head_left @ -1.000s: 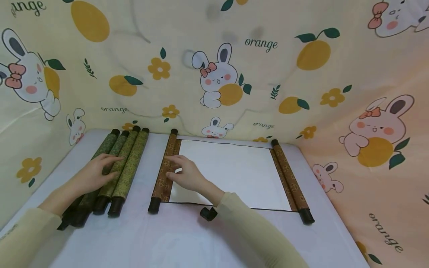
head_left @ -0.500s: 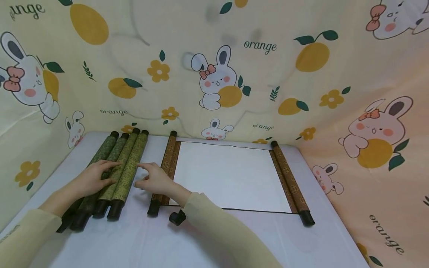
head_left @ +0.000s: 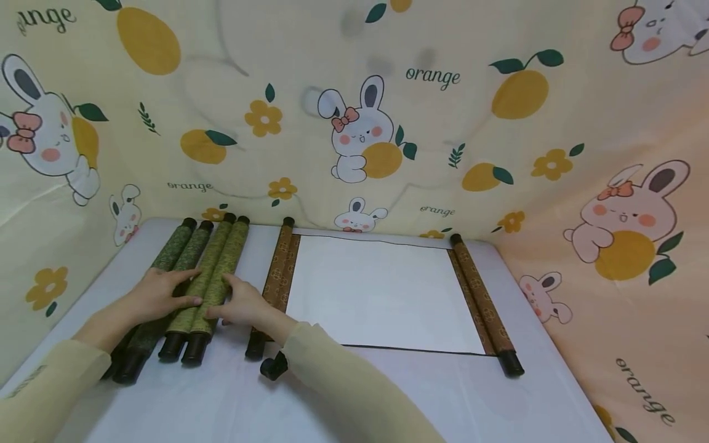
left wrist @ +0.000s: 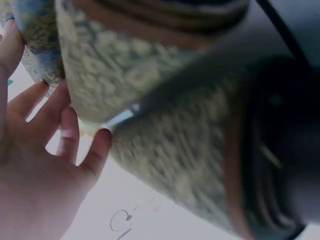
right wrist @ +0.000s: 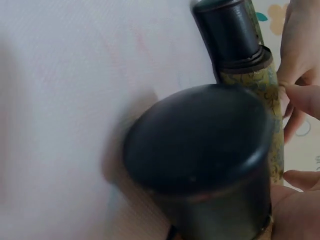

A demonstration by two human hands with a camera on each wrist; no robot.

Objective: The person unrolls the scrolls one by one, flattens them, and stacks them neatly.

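In the head view my left hand point(head_left: 157, 294) lies over the dark green scrolls point(head_left: 172, 246). Its extended thumb and finger touch the left of two yellow-green scrolls point(head_left: 215, 246), which lie side by side. My right hand point(head_left: 249, 304) comes from the other side, with thumb and finger spread apart and their tips on the right yellow-green scroll point(head_left: 235, 246). Black end knobs point(head_left: 195, 352) cap the scrolls. The left wrist view has my left palm point(left wrist: 45, 165), fingers spread, near patterned scrolls. Both hands flank a yellow-green scroll point(right wrist: 250, 80) in the right wrist view.
Right of the hands, a brown scroll point(head_left: 279, 261) lies partly unrolled, its white sheet point(head_left: 382, 295) stretching to a second brown roll point(head_left: 480, 295). A white cloth point(head_left: 232, 406) covers the table. Patterned curtain point(head_left: 310, 49) rises behind. One black knob point(right wrist: 200, 140) looms close in the right wrist view.
My right hand has moved left from the brown scroll to the yellow-green scrolls and now touches the right one. My left hand stays in nearly the same place. The yellow-green pair has shifted slightly right.
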